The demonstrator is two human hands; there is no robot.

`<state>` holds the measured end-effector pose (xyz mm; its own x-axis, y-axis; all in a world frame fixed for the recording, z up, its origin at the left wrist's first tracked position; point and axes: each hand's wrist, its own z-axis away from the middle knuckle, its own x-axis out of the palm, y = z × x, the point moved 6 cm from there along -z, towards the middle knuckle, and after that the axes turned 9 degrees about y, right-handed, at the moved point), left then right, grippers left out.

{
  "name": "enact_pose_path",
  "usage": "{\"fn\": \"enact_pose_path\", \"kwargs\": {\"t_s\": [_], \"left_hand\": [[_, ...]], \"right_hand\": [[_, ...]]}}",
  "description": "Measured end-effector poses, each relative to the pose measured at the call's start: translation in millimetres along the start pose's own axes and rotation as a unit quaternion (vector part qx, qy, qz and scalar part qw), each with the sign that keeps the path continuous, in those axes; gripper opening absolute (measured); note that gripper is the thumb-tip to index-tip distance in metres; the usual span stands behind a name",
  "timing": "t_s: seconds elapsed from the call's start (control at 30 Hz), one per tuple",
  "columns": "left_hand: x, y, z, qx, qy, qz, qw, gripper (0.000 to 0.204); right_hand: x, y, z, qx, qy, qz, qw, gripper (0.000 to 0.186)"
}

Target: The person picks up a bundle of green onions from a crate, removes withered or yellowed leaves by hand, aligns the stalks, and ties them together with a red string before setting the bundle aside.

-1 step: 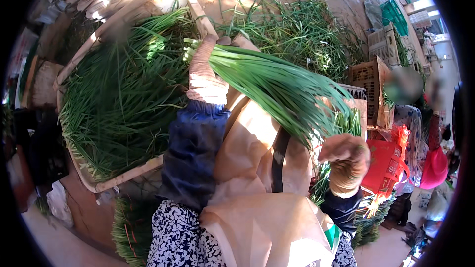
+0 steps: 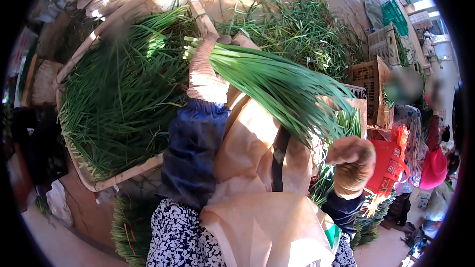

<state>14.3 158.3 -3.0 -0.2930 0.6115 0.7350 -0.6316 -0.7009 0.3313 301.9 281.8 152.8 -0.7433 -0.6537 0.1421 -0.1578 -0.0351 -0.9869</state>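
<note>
A loose bunch of garlic chives (image 2: 277, 74) lies slantwise in front of me, pale stem ends at the left and green leaf tips fanning out to the right. My left hand (image 2: 205, 57), in a tan glove, is closed round it near the stem ends. My right hand (image 2: 352, 155) hovers just below the leaf tips, apart from them, its gloved fingers curled. Slight blur hides what, if anything, is in those fingers. Behind it sit more chives (image 2: 349, 121) in a crate by my right side.
On the left stands a wood-framed bin (image 2: 131, 172) heaped with chives. Loose leaves (image 2: 297, 32) are piled on the floor ahead. Plastic crates (image 2: 383, 47) and a red bag (image 2: 383, 165) with red strands are at the right. Tied bundles (image 2: 129, 230) rest at lower left.
My right hand has shifted a little to the right, away from the leaf tips. The left hand keeps its hold on the garlic chives in the same place.
</note>
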Motion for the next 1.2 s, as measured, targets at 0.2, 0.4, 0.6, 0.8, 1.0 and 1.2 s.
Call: {"fn": "enact_pose_path", "kwargs": {"t_s": [0.2, 0.4, 0.6, 0.8, 1.0, 1.2], "left_hand": [[3.5, -7.9, -3.8, 0.010, -0.037, 0.012, 0.999, 0.036], [3.3, 0.6, -1.9, 0.012, -0.045, -0.001, 0.999, 0.029], [16.3, 2.2, -1.4, -0.129, -0.339, 0.127, 0.923, 0.010], [-3.5, 58.6, -3.2, 0.062, -0.347, 0.003, 0.936, 0.018], [0.5, 87.2, 24.5, 0.029, -0.463, 0.050, 0.884, 0.015], [13.2, 86.2, 32.0, 0.038, -0.486, 0.015, 0.873, 0.022]], "right_hand": [[-5.5, -72.6, -19.9, -0.044, -0.161, -0.120, 0.979, 0.051], [-4.7, -149.5, -49.3, -0.548, 0.159, 0.442, 0.692, 0.024], [26.0, -135.8, -156.6, -0.388, 0.066, 0.386, 0.834, 0.035], [17.3, -70.5, -183.4, -0.163, -0.042, 0.394, 0.904, 0.076], [-50.6, 22.3, -142.0, -0.050, 0.014, 0.286, 0.957, 0.044], [-30.4, 29.4, -81.2, -0.067, -0.140, 0.268, 0.951, 0.030]]}}
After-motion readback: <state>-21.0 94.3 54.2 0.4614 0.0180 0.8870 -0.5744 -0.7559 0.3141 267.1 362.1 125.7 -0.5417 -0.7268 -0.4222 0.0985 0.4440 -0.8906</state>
